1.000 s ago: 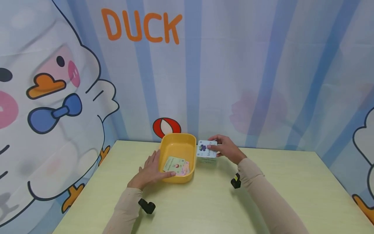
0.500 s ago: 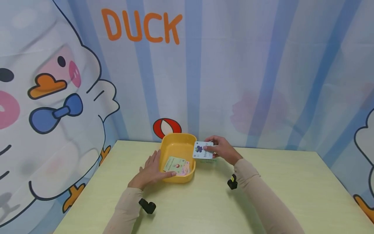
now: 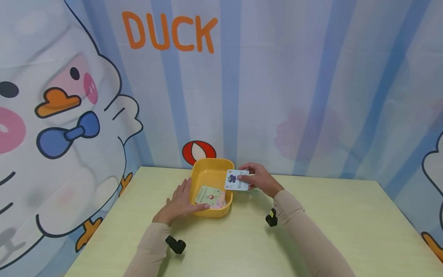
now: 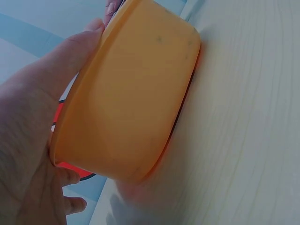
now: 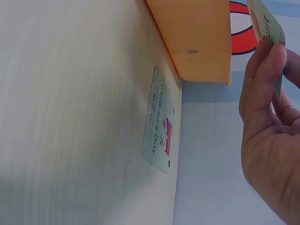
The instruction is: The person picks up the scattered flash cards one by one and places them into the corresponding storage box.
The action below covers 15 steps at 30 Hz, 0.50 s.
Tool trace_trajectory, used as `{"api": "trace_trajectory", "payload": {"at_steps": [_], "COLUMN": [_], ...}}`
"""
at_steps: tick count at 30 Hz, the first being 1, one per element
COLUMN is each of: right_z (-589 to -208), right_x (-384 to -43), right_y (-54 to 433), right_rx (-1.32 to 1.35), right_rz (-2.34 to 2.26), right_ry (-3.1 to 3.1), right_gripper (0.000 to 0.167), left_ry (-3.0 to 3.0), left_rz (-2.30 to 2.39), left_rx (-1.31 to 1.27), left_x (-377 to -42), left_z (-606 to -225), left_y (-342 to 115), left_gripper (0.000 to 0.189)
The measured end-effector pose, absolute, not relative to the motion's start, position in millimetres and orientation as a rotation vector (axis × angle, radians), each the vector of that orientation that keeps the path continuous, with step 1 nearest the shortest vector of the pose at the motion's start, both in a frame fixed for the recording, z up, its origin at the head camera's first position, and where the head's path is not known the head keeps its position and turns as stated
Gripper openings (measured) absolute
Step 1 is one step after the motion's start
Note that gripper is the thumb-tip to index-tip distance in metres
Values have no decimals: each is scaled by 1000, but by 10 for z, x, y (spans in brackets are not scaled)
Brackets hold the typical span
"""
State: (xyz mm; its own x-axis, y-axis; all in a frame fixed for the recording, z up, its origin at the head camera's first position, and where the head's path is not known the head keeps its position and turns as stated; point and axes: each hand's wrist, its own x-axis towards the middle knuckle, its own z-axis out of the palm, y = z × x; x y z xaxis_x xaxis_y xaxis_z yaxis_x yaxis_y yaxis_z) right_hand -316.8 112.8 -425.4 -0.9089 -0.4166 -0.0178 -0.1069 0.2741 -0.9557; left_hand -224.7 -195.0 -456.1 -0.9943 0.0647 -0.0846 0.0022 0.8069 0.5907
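My left hand lies along the near left corner of a yellow plastic box, fingers straight along its side and thumb over the near rim. Inside the box are a green card and a pink card. My right hand pinches a blueberry flash card between thumb and fingers, over the box's right rim. From the right wrist view, a green printed face shows on what that hand pinches. Below it, a green "Children's Day" card lies on the table beside the box.
The pale wooden table ends at a cloth backdrop printed with a duck and blue stripes. It stands right behind the box. A small black wrist camera hangs at the left sleeve, another wrist camera at the right.
My right hand has moved left with the blueberry card, from beside the box to over its right rim. My left hand and the box have stayed in place.
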Motion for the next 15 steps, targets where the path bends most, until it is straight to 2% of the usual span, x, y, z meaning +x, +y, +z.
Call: {"api": "trace_trajectory", "payload": {"at_steps": [15], "right_z": [-4308], "right_x": [-3149], "right_y": [1004], "right_rx": [-494], "right_rz": [-1673], "right_ry": [2275], "right_gripper": [38], "left_ry": [2886], "left_rz": [961], "left_rx": [39], "left_x": [-2266], "left_z": [-4585], "left_y": [-1955], "left_gripper": [135]}}
